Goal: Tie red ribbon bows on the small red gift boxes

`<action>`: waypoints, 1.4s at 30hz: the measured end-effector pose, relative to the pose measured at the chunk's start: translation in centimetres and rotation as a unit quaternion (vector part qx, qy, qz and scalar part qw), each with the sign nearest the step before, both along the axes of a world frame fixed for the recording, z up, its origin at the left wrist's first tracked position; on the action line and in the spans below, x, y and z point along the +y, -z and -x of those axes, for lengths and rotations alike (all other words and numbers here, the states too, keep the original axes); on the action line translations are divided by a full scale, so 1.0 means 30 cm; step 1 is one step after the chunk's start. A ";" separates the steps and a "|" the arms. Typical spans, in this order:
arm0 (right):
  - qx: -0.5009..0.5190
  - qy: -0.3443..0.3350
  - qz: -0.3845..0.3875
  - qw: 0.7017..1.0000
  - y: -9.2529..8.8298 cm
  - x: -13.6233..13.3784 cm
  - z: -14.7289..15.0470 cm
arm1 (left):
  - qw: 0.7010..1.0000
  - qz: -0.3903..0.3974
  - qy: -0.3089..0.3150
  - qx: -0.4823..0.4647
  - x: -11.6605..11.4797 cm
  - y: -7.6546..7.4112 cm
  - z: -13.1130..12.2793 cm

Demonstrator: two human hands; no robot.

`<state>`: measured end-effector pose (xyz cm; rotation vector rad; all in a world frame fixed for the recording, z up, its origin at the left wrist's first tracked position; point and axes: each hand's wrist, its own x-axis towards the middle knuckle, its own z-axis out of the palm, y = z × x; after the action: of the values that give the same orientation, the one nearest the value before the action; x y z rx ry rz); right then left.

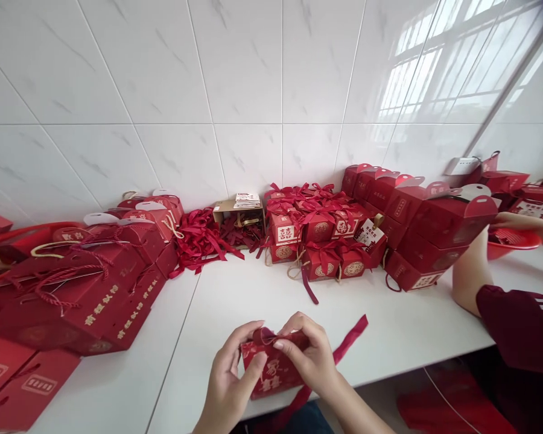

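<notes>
At the table's front edge stands a small red gift box with pale printed characters. A red ribbon crosses its top; one tail stretches to the right and another length hangs below the box. My right hand pinches the ribbon above the lid between thumb and fingers. On the other side my left hand is closed at the ribbon loop, its thumb against the box front. Whether the ribbon is knotted under my fingers I cannot tell.
Ribboned boxes are stacked at the back, beside a small carton and loose ribbons. Larger red boxes stand left and right. A co-worker's arm reaches over a red basin at right.
</notes>
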<state>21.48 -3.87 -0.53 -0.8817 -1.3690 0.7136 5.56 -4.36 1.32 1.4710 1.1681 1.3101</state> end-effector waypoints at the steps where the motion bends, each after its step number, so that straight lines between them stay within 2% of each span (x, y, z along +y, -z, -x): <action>1: -0.018 0.006 -0.014 1.000 -0.003 0.002 -0.013 | 1.000 -0.010 0.006 0.014 0.010 0.002 -0.003; 5: -0.047 0.031 -0.033 0.998 0.000 0.003 -0.061 | 0.997 -0.050 0.025 0.055 0.047 0.007 -0.026; 8: -0.048 0.047 -0.042 0.997 0.008 0.007 -0.090 | 0.997 -0.045 0.031 0.049 0.058 0.000 -0.047; 15: -0.034 0.039 -0.036 0.998 0.044 -0.005 -0.121 | 0.998 0.021 -0.026 -0.059 0.014 0.019 -0.085; 21: -0.016 0.067 -0.035 0.997 0.087 -0.038 -0.110 | 0.992 0.025 -0.030 -0.122 -0.022 0.035 -0.103; 29: -0.010 0.080 -0.024 0.996 0.108 -0.045 -0.102 | 0.993 0.044 0.036 -0.099 -0.010 0.056 -0.069; 33: -0.008 0.070 0.012 0.997 0.154 -0.049 -0.109 | 0.994 0.056 0.072 -0.060 0.003 0.086 -0.059; 35: -0.022 0.066 0.037 0.997 0.190 -0.056 -0.128 | 0.991 0.081 0.047 -0.091 0.010 0.099 -0.062; 37: -0.026 0.067 0.050 0.996 0.227 -0.071 -0.152 | 0.979 0.118 -0.008 -0.164 0.020 0.104 -0.073; 39: -0.005 0.060 0.066 0.996 0.257 -0.095 -0.170 | 0.953 0.160 -0.043 -0.253 0.029 0.098 -0.099; 42: 0.051 0.026 0.071 0.996 0.288 -0.149 -0.166 | 0.909 0.208 -0.040 -0.360 0.030 0.069 -0.167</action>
<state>26.47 -8.33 -9.18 -0.9773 -1.2121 0.8124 10.57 -3.46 -0.76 0.5472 0.9223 1.3755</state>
